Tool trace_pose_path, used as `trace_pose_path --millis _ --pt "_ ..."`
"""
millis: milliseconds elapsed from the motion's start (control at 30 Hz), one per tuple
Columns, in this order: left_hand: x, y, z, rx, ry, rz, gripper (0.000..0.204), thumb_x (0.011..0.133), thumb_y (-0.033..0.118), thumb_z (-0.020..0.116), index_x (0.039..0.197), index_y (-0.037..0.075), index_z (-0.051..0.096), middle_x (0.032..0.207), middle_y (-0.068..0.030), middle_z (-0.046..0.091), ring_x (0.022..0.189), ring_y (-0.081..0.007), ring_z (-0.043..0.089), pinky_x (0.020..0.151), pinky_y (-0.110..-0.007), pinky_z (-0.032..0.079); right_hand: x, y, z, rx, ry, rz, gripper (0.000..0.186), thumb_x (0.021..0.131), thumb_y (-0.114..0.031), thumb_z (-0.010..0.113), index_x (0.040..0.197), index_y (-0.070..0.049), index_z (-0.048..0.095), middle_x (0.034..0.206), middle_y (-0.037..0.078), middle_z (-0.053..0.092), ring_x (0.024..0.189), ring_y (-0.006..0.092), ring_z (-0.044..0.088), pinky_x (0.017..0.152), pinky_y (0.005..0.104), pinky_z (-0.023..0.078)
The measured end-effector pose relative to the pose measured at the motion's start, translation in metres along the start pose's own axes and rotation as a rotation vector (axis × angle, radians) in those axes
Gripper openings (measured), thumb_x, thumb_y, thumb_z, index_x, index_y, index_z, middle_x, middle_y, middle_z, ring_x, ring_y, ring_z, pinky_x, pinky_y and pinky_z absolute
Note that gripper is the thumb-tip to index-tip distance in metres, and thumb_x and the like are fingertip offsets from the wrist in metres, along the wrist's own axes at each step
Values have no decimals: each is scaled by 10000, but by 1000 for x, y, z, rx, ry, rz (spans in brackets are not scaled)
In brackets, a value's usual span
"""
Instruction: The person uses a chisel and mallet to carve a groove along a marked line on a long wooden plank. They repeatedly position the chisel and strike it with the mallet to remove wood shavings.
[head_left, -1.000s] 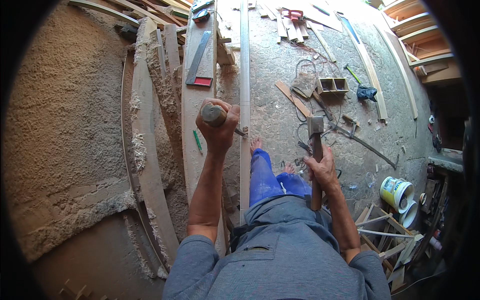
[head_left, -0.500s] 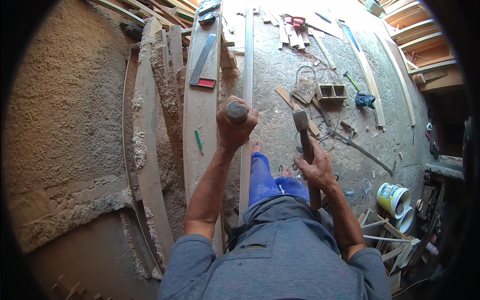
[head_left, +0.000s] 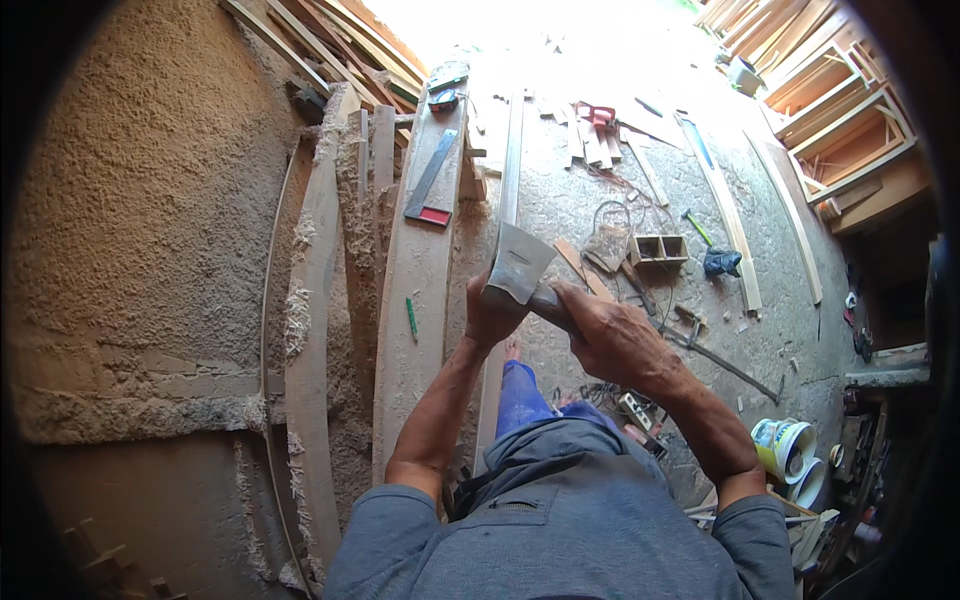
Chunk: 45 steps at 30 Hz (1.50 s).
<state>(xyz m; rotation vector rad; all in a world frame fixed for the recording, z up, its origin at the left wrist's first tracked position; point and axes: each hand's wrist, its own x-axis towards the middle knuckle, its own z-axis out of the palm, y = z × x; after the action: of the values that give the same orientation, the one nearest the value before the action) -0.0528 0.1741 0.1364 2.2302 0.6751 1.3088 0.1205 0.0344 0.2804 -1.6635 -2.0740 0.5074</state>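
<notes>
Axe [head_left: 524,262] is grasped in right hand [head_left: 618,338], over left hand [head_left: 490,321]; left grip cannot be told (covered by axe). Any blow is best struck square and controlled, left hand kept clear.

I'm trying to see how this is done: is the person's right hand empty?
No, the right hand is closed around the handle of a metal-headed tool.

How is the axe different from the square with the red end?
The axe is up in the right hand, but the square lies on the board. The axe's head is wide and flared; the square's blade is long and narrow. The axe's handle looks dark; the square's end is red. Both have greyish blades.
</notes>
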Motion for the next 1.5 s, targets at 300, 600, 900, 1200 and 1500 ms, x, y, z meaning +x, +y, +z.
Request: trace_pose_path --millis 300,600,900,1200,1500 --pt "0 17 9 -254 42 -334 242 698 64 797 880 67 638 745 -85 677 701 -204 716 652 -354 571 -4 -82 -177 488 1227 -250 361 1007 -114 636 1317 12 501 832 95 620 617 152 566 579 308 506" --pt "-2 39 -12 -396 68 -252 200 814 120 802 907 65 633 809 -68 713 748 -137 708 655 -330 559 -31 -13 7 39 30 155 437 907 -39 579 1320 5 444 895 285 672 782 479 692 661 563 533" --pt "18 20 10 -357 41 -422 243 822 98 816 755 62 586 670 5 610 637 -51 573 573 -266 476 -68 19 33 543 225 572 591 872 -119 715 1406 -24 483 855 179 671 769 306 691 746 426 540" --pt "46 86 -21 -396 146 -297 239 817 77 825 769 84 592 703 -17 642 642 -62 608 557 -257 482 -108 69 68 645 153 844 597 868 -137 719 1402 -2 490 883 87 632 756 168 634 692 348 542" --pt "77 -11 13 -483 2 -534 193 881 60 796 840 58 608 710 -6 620 552 -61 582 487 -235 478 -100 66 77 904 74 976 568 876 -131 715 1369 15 475 757 44 594 536 116 579 462 305 479"
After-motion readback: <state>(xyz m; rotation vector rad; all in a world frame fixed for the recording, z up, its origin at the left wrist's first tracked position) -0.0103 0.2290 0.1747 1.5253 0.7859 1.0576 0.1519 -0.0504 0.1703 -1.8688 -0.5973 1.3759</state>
